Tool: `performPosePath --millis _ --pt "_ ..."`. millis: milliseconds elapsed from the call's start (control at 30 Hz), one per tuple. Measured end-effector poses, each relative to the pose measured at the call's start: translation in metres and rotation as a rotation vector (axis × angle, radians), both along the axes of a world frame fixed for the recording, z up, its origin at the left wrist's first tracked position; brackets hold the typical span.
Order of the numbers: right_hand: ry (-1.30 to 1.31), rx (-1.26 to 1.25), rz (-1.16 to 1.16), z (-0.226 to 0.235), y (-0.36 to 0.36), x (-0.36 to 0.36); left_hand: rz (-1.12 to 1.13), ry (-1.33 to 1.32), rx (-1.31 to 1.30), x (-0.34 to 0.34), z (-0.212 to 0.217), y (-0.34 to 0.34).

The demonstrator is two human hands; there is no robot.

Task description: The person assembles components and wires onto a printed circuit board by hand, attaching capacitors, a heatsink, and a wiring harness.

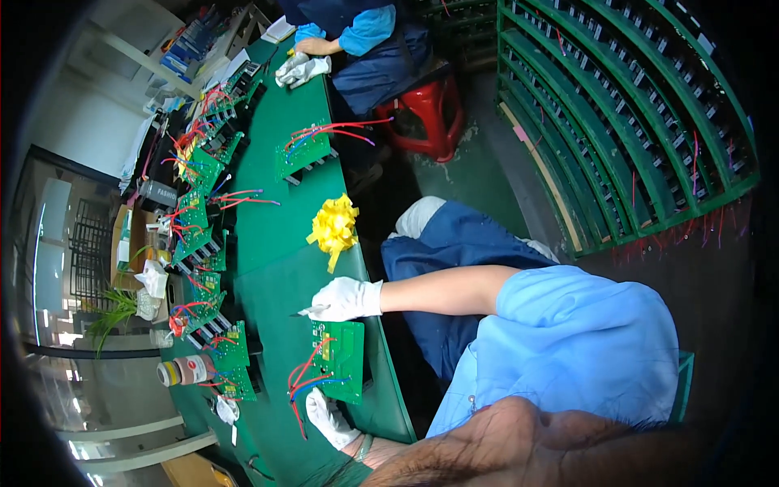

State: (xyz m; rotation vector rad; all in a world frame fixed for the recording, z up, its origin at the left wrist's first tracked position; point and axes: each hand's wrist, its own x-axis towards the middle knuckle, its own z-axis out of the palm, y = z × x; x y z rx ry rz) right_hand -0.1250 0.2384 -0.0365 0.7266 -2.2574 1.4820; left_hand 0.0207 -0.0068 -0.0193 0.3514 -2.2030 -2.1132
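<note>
My right hand (345, 299), in a white glove, is closed round a thin dark pointed tool (302, 313), whose exact kind is too small to tell. It is just above the upper edge of a green circuit board (347, 357) with red and blue wires (304, 377). My left hand (329, 420), also gloved and with a band at the wrist, is at the board's lower left corner by the wires. Its fingers look closed on the board edge, partly hidden. A bunch of yellow strips (334, 226) lies on the green table (276, 276) above my right hand.
Wired circuit boards (199, 243) stand in a row along the left. Another board (304, 154) lies further up, near a co-worker's hands (312, 57). A red stool (422, 118), a green rack (625, 122), a jar (193, 369) and a plant (114, 312) surround the table.
</note>
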Motion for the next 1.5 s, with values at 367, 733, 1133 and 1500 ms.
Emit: performPosePath --millis 367,733,1133,1500 --pt "0.024 0.035 -0.016 -0.006 0.001 -0.001 -0.111 -0.003 0.129 0.002 -0.005 -0.017" --pt "0.014 -0.082 -0.014 -0.009 -0.001 0.001 -0.024 -0.036 0.128 0.005 -0.005 -0.013" --pt "0.050 -0.087 0.046 0.000 -0.003 -0.003 0.093 -0.034 0.038 0.003 0.017 0.008" --pt "-0.689 -0.088 0.234 0.009 0.023 0.057 0.153 0.116 -0.023 -0.006 0.008 0.004"
